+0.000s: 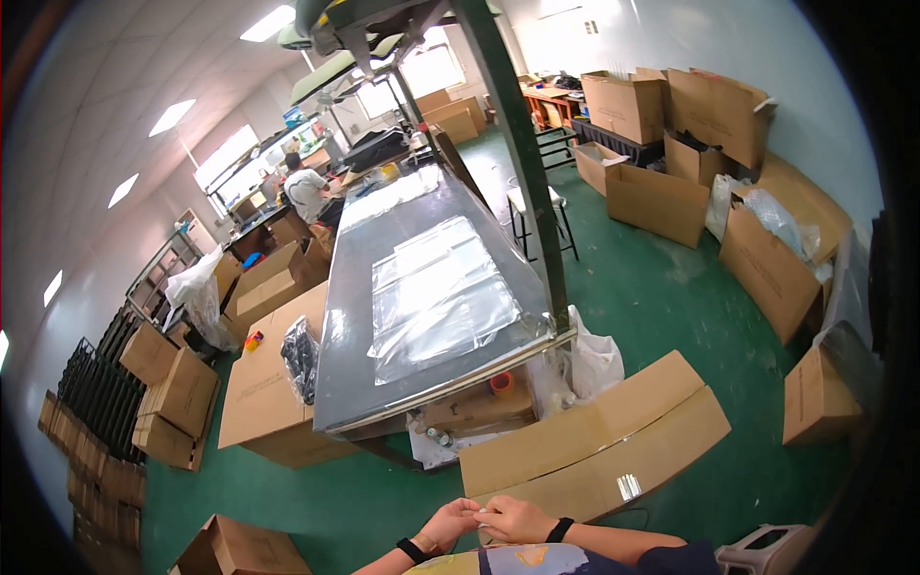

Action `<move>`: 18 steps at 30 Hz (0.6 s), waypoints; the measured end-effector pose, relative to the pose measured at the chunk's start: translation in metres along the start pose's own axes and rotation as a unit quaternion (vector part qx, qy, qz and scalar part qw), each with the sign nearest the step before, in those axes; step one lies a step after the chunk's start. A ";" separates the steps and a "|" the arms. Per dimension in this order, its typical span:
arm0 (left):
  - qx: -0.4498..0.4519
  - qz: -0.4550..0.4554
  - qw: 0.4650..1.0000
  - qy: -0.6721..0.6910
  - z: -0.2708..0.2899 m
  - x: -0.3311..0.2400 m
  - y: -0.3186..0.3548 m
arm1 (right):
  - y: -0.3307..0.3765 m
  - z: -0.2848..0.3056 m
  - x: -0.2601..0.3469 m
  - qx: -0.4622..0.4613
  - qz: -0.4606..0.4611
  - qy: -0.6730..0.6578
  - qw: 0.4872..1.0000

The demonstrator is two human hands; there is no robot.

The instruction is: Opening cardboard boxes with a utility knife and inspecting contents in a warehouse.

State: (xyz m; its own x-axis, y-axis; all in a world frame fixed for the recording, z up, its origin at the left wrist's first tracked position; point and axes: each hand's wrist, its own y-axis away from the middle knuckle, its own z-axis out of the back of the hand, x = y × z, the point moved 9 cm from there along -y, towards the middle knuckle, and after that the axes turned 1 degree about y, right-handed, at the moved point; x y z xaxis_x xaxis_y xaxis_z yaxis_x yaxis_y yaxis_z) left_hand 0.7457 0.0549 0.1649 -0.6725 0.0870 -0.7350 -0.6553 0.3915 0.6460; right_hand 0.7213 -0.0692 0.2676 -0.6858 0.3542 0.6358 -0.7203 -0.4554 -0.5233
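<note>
Head view: left hand [448,525] and right hand [517,519] together, fingertips pinched on small pale item [482,516], kept close to the body, above long closed brown cardboard box [594,441] near grey metal worktable's [422,287] near edge.

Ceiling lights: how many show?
5, in a row along the ceiling at left, and one cut off at the edge.

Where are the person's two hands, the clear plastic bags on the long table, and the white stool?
left hand [450,522], head view, on its back.
right hand [517,518], head view, on the knuckles.
clear plastic bags [436,292], head view, middle of the stack.
white stool [537,198], head view, on the seat.
</note>
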 end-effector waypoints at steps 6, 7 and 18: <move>0.031 -0.004 0.999 0.012 -0.015 -0.005 0.001 | 0.007 0.010 -0.022 -0.028 -0.063 0.039 0.997; 0.079 -0.009 0.997 0.015 -0.021 -0.003 0.002 | 0.009 0.008 -0.024 -0.020 -0.057 0.038 0.997; 0.044 0.019 0.997 -0.061 -0.018 -0.010 0.018 | 0.111 0.005 -0.127 -0.063 -0.337 0.028 0.939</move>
State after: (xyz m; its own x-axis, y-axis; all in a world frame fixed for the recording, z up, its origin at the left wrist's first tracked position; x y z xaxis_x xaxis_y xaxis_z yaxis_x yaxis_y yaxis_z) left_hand 0.7341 0.0447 0.1877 -0.6452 0.2126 -0.7339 -0.5940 0.4646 0.6568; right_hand 0.7288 -0.1684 0.1317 -0.0713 0.5713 0.8177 -0.9969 -0.0137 -0.0774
